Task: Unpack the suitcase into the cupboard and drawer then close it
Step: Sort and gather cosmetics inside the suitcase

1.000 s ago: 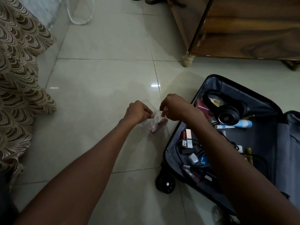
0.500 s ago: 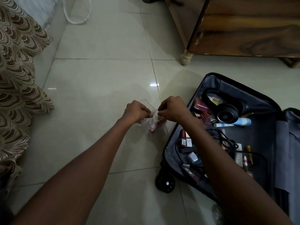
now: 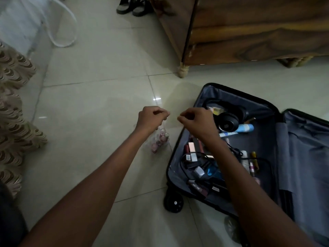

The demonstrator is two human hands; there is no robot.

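we see the suitcase [image 3: 267,157] lying open on the tiled floor [image 3: 89,139], toward the right, its near-left wheel [image 3: 173,202] by the floor's grout line. the left half holds clutter: black headphones [image 3: 226,118] at the far edge, a blue-and-white tube [image 3: 238,130] just beside them, a black cable [image 3: 235,150] looping through the middle, and small cosmetics and boxes [image 3: 192,152] along the left edge down to the near-left corner. the right half shows grey lining, zipped flat.

left of the suitcase, above the floor, a clear plastic bag [image 3: 158,139] of small pink-capped bottles hangs from the left hand [image 3: 151,118]. left fingers are curled and pinch the bag's top. the right hand [image 3: 195,122] sits just beside it, apart from the left, over the suitcase's left edge; its fingers are curled with thumb and fingertip pinched together. we cannot tell if any of the clear film is between them.

further out: the wooden cupboard [image 3: 249,32] stands at the far right, its turned foot [image 3: 182,72] on the floor just beyond the suitcase's far corner. dark sandals [image 3: 133,6] sit at the far edge next to it. a patterned beige fabric [image 3: 16,122] runs along the left edge, and a white loop of cord [image 3: 62,32] lies at the far left.
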